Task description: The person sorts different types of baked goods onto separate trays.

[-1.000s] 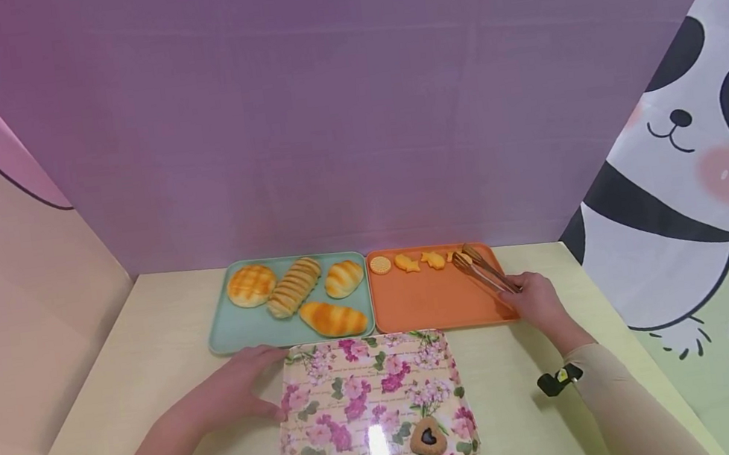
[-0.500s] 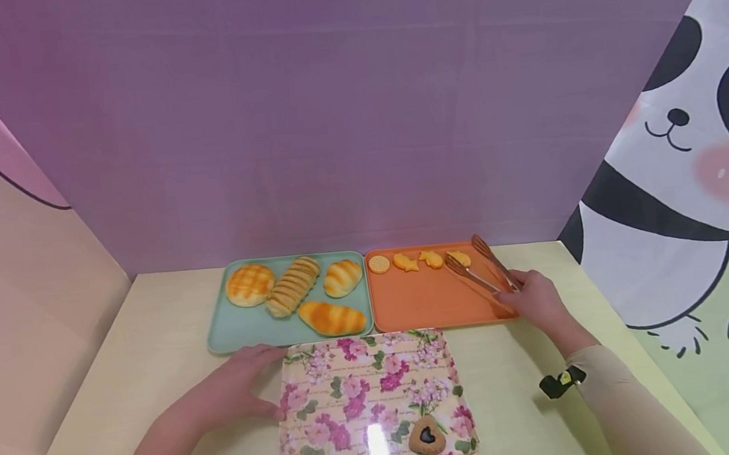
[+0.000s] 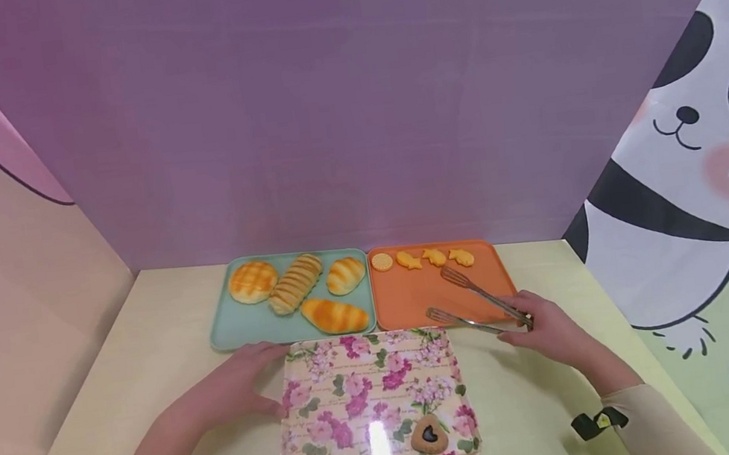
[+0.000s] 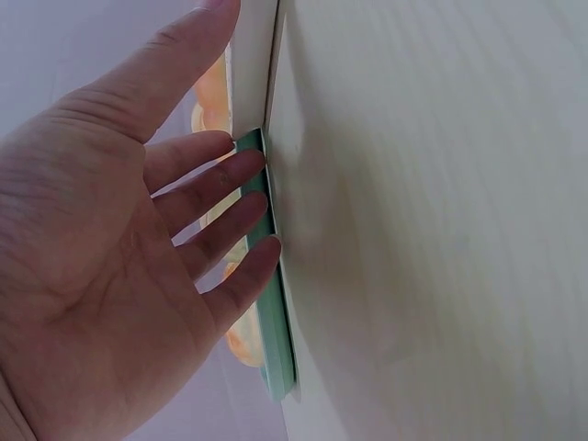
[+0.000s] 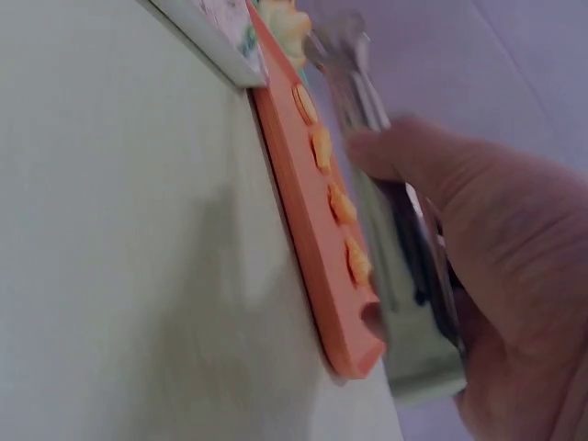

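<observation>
My right hand (image 3: 555,330) grips metal tongs (image 3: 490,298), whose arms stand spread apart with nothing between their slotted heads. They point left across the front right of an orange tray (image 3: 406,299). A round cracker (image 3: 382,262) and several fish-shaped crackers (image 3: 435,257) line that tray's back edge. In the right wrist view, the tongs (image 5: 390,266) look blurred. My left hand (image 3: 234,389) rests by the left edge of a floral tray (image 3: 330,404), thumb at its rim. Its fingers (image 4: 225,207) are extended and spread. A heart-centred cookie (image 3: 421,442) lies at the floral tray's front right.
A teal tray (image 3: 231,338) stands behind my left hand, beside the orange one. It bears a round bun (image 3: 253,281), a long ridged loaf (image 3: 296,285), a small roll (image 3: 346,275) and a tapered bread (image 3: 334,316). A purple wall (image 3: 339,125) rises behind the table.
My right hand has drawn back toward me with the tongs. Their heads have left the rightmost fish cracker and come nearer the orange tray's front. My left hand stays in place.
</observation>
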Action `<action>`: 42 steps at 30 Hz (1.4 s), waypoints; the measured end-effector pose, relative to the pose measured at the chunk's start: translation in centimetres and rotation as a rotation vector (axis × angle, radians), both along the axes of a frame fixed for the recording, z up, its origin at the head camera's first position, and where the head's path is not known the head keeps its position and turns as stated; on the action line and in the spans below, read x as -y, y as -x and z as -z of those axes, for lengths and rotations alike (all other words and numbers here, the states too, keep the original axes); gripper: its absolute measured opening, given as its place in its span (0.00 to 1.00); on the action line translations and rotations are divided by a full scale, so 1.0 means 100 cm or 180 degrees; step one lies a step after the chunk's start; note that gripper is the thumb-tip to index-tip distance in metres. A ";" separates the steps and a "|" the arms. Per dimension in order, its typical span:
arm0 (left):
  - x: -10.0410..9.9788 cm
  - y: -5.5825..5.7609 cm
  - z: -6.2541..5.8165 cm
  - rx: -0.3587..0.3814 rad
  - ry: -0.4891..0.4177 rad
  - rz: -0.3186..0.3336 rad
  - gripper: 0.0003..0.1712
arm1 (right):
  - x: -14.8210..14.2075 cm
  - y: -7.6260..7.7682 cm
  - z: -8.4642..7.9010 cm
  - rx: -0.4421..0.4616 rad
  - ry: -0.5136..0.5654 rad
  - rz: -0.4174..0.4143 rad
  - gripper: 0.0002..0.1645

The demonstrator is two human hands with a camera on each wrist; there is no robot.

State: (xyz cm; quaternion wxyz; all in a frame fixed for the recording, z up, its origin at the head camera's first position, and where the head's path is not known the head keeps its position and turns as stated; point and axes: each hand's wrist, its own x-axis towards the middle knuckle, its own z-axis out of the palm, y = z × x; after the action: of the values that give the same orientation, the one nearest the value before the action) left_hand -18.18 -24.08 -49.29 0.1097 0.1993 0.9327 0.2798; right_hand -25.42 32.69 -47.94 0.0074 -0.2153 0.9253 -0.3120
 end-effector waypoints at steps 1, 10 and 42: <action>0.000 0.000 0.000 -0.0010 0.0005 0.0005 0.61 | 0.000 -0.007 -0.002 0.0058 0.0033 -0.0121 0.36; 0.000 0.001 -0.001 -0.0040 -0.0003 0.0035 0.60 | 0.006 -0.055 -0.022 0.0542 -0.0030 -0.0852 0.38; 0.001 0.002 0.003 -0.0067 0.0010 0.0044 0.60 | 0.031 -0.079 -0.033 0.1131 -0.0553 -0.1292 0.27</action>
State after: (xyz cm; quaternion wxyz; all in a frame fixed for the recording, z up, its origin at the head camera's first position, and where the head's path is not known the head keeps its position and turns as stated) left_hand -18.35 -24.15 -49.55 0.1022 0.2085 0.9329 0.2754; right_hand -17.48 29.59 -44.60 0.2501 -0.3367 0.8708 -0.2565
